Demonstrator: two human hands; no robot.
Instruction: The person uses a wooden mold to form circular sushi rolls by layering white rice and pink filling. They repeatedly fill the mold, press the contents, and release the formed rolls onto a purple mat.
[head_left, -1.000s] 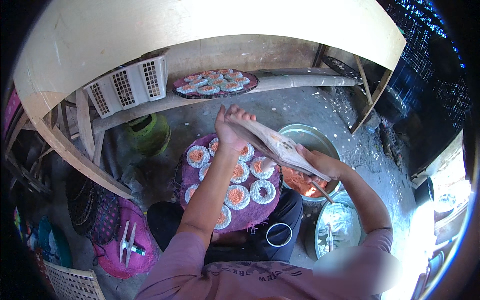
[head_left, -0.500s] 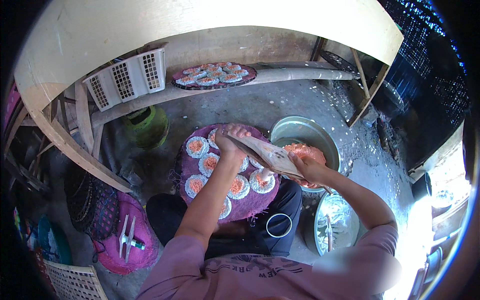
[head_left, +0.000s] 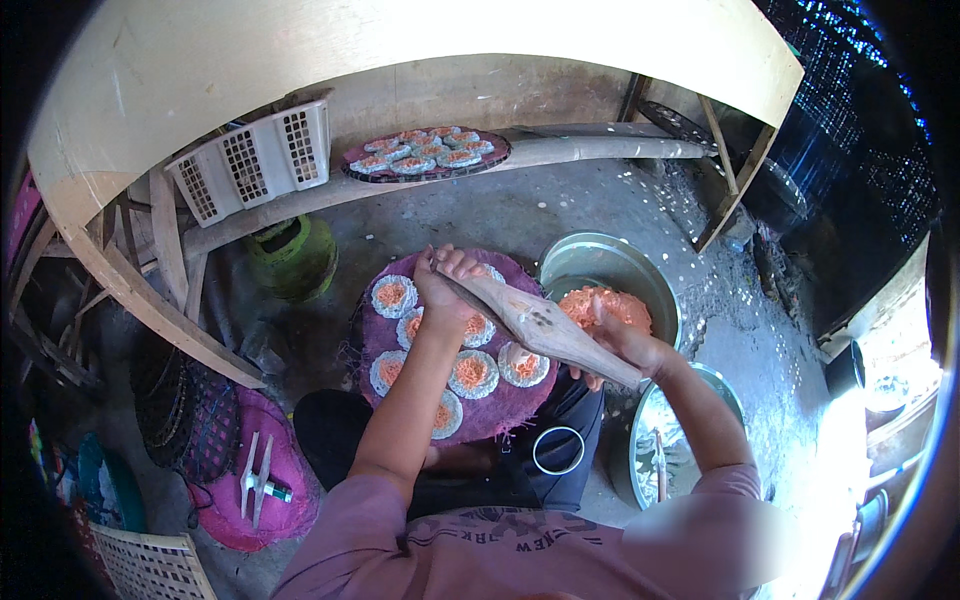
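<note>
A long wooden press (head_left: pixel 545 325), wide in the middle and narrow at its ends, slants above a round tray (head_left: pixel 522 408) covered in pink-purple cloth. My left hand (head_left: pixel 448 288) is closed round its far left end. At its near right end, my right hand (head_left: pixel 638 350) holds it with fingers curled beneath and the thumb raised. On the cloth lie several round, coiled white pieces with orange centres, such as this coiled piece (head_left: pixel 472 374). A pale part under the press hangs over the right-hand piece. My left arm and the press hide some pieces.
Orange dough (head_left: pixel 610 308) sits in a grey-green basin (head_left: pixel 668 290) to the right. Nearer stands a second basin (head_left: pixel 735 405) with whitish residue and a stick. A filled tray (head_left: pixel 500 160) rests on the back ledge, beside a white crate (head_left: pixel 255 160) and green gas cylinder (head_left: pixel 292 258).
The press has turned so its broad top faces up more, its right end nearer me. My left hand has shifted slightly left; my right hand has moved a little down and its thumb has lifted.
</note>
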